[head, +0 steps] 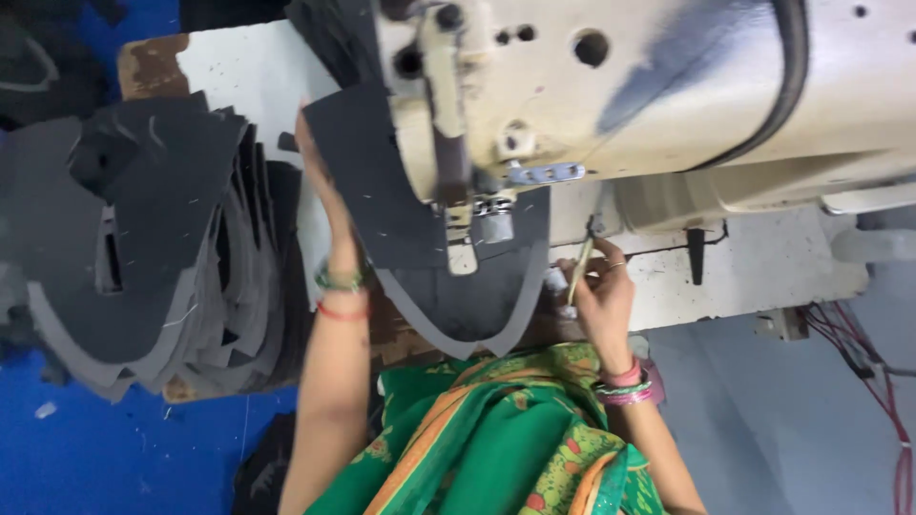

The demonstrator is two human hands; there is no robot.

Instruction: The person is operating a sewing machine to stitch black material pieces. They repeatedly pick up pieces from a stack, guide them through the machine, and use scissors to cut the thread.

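Sewing station, viewed from above.

Item 1: dark grey cut piece (pixel 420 248), lying flat under the head of the cream sewing machine (pixel 668 95), at the centre of the view. Its curved lower edge is hanging off the tabletop (pixel 763 267) toward the person's green and orange garment (pixel 496 429) at 6 o'clock.

Item 2: left hand (pixel 320 167), at 10 o'clock of the piece, resting against its left edge with fingers stretched out flat; not gripping.

Item 3: right hand (pixel 601 296), at 3 o'clock of the piece, fingers closed narrow around a slim metal tool (pixel 579 272), likely thread snips.

Item 4: stack of similar dark cut pieces (pixel 153 248), sitting at 9 o'clock, just beside the left forearm.

Item 5: red cables (pixel 878 381), hanging at 4 o'clock, well apart from both hands.

Item 6: blue floor (pixel 95 448), showing at 7 o'clock.
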